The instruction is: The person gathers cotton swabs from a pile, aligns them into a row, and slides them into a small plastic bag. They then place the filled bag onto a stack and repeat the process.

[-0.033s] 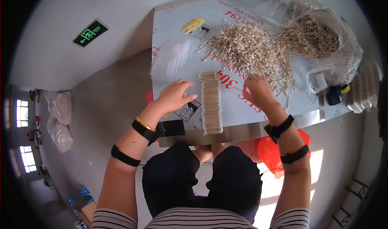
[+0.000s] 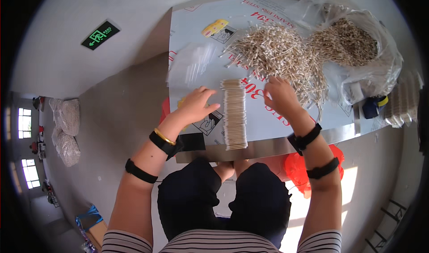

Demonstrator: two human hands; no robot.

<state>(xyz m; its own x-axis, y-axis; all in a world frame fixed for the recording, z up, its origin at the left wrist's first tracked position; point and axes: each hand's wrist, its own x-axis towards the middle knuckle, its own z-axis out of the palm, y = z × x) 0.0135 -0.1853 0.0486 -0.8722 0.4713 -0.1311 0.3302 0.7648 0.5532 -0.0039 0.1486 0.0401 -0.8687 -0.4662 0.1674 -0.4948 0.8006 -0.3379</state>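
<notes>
Cotton swabs lie side by side in a long, neat row [image 2: 235, 114] on the table in front of me. My left hand [image 2: 196, 106] hovers just left of the row, thumb and fingers apart, with nothing in it. On the other side, my right hand [image 2: 281, 96] is at the near edge of a big loose heap of cotton swabs [image 2: 275, 47]. Its fingers are bent inward, and whatever is between their tips is too small or hidden to make out.
A clear plastic bag [image 2: 389, 63] holding more swabs lies open at the far right. Clear plastic sleeves [image 2: 190, 65] and a yellow packet [image 2: 215, 27] lie at the left of the table [image 2: 183, 23]. A red bag [image 2: 308, 163] hangs below the table's front edge.
My right hand has moved slightly away from me, toward the heap. The thin swab that showed at its fingertips is no longer visible. My left hand is almost unchanged.
</notes>
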